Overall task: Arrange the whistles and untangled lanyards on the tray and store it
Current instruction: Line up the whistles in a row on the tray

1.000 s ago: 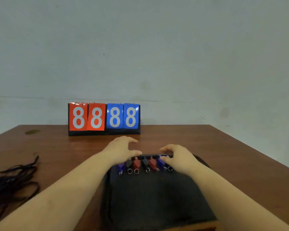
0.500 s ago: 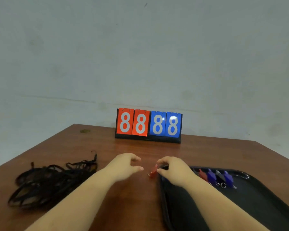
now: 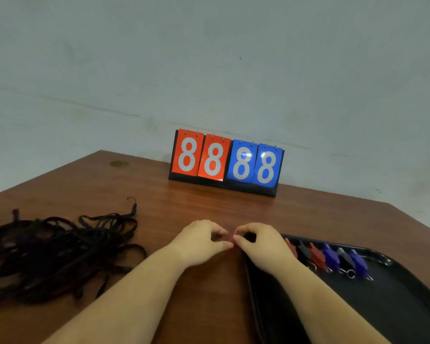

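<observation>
A small red whistle (image 3: 231, 237) is held just above the table between my two hands, mostly hidden by fingertips. My left hand (image 3: 199, 244) pinches it from the left, and my right hand (image 3: 261, 247) pinches it from the right near its metal ring. To the right lies a black tray (image 3: 397, 309), with a row of several red, black and blue whistles (image 3: 330, 256) along its far edge. A tangled heap of black lanyards (image 3: 60, 249) lies on the table at the left.
A flip scoreboard (image 3: 226, 162) showing 8888 in red and blue stands at the back of the brown wooden table (image 3: 209, 209), against a grey wall. The table's left and right edges run close to the lanyards and the tray.
My view swung left, so the tray sits further right. My right hand lifted a red whistle off the tray's left end, and my left hand has come in to pinch it too.
</observation>
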Available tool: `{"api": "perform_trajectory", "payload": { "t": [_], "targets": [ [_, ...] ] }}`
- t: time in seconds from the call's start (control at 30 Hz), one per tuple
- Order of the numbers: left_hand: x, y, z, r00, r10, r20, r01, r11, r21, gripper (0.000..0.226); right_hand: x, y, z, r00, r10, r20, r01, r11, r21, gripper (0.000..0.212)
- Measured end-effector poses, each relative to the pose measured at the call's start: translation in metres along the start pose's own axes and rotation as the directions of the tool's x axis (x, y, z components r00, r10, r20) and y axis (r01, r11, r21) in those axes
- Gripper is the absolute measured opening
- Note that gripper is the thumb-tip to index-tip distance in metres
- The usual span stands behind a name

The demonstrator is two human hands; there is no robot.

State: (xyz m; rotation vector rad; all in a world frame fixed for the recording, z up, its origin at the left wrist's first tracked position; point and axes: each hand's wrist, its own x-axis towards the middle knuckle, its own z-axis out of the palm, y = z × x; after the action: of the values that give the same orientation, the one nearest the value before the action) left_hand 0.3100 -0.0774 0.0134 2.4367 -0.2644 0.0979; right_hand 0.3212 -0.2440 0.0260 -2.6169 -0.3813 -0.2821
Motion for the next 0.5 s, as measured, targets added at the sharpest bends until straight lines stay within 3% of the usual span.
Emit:
{"api": "perform_trajectory", "payload": {
  "t": [0.23,0.5],
  "targets": [
    [-0.0041,-0.0017,-0.0027,1.0,0.004,0.008,-0.004,1.0,-0.019,0.048,-0.0024,-0.0069,-0.0007,0.997,-0.037,0.061,0.038,0.999,-0.022,0.034],
    [-0.0073,0.0,-0.0069,0.998,0.001,-0.056,-0.01,0.987,-0.16,0.045,-0.0074,-0.0067,-0.0023,0.999,-0.03,0.041,0.019,0.971,0.239,0.035]
  ]
}}
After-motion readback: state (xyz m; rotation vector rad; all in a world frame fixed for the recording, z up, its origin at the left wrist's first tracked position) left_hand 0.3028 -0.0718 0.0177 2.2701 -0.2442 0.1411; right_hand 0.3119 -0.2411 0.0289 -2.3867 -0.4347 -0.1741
